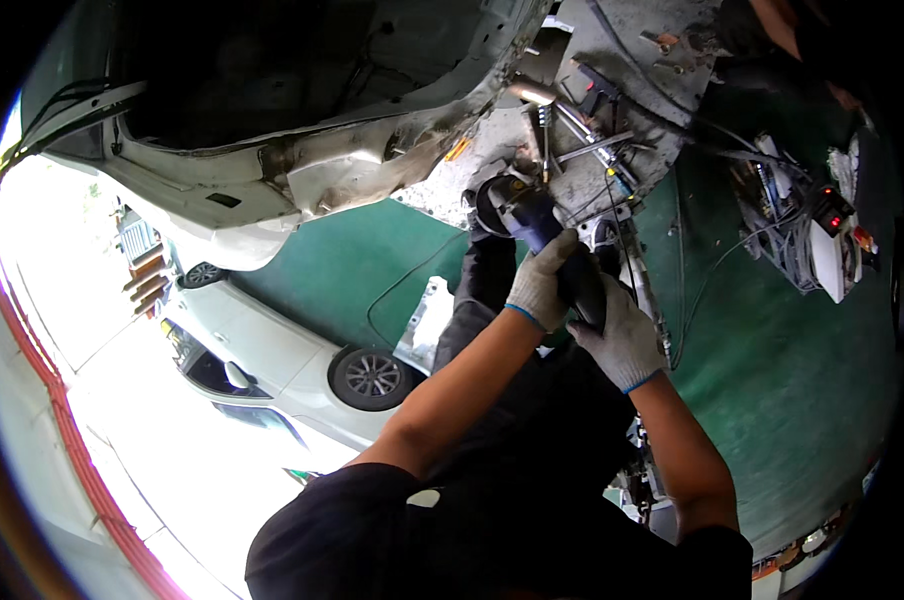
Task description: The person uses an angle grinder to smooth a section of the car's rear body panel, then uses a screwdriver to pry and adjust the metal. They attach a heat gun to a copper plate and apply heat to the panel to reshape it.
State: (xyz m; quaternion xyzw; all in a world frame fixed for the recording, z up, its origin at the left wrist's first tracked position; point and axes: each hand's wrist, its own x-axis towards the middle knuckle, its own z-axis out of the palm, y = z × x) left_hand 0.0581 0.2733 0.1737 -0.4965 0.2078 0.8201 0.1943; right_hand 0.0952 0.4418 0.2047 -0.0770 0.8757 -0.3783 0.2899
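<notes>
An angle grinder (535,225) with a dark blue body and a disc guard at its head is held in both of my gloved hands. My left hand (540,280) grips its middle, and my right hand (620,335) is closed round the dark rear end. The grinder's head is over my foot and dark trouser leg, beside a metal plate (442,180) strewn with tools and hoses. Above and to the left is a worn white car body (322,180) with an open, dark interior.
A white car (272,350) stands on the green floor at the lower left. Cables and equipment (812,230) lie at the right. Hoses cross the floor (742,400). Another person's arm (777,25) shows at the top right. A white panel (422,330) lies beside my leg.
</notes>
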